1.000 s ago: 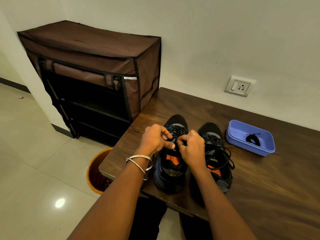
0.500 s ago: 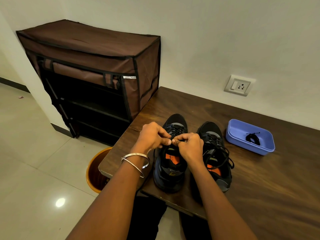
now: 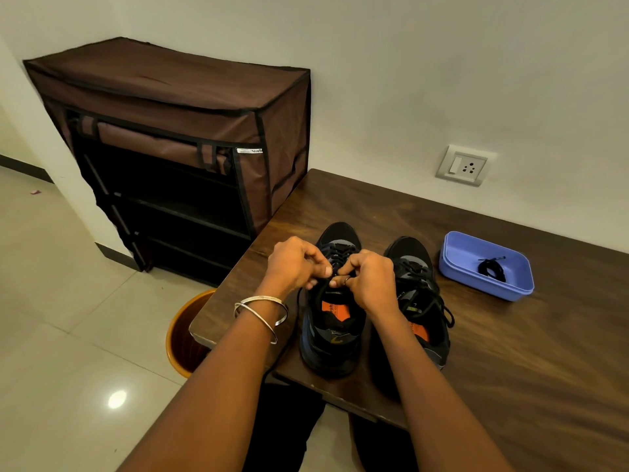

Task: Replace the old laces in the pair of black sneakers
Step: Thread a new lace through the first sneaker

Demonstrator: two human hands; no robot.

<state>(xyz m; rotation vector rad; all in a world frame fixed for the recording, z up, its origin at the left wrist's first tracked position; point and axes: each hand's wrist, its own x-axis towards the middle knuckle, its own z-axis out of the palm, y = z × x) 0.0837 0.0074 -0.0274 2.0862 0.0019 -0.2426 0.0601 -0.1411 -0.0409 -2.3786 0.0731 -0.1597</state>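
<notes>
The left hand (image 3: 295, 264) and right hand (image 3: 369, 279) have been drawn closer together over the left sneaker (image 3: 332, 321). Its lace (image 3: 335, 267) is now pinched between their fingertips.

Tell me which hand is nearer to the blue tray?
Right. The right hand works at the left sneaker's laces, closer to the blue tray; the left hand is further away.

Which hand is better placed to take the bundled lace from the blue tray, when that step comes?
Probably the right hand. It works nearer the blue tray, which sits to the right of both sneakers with the bundled lace in it. The left hand would have to cross over both shoes.
</notes>
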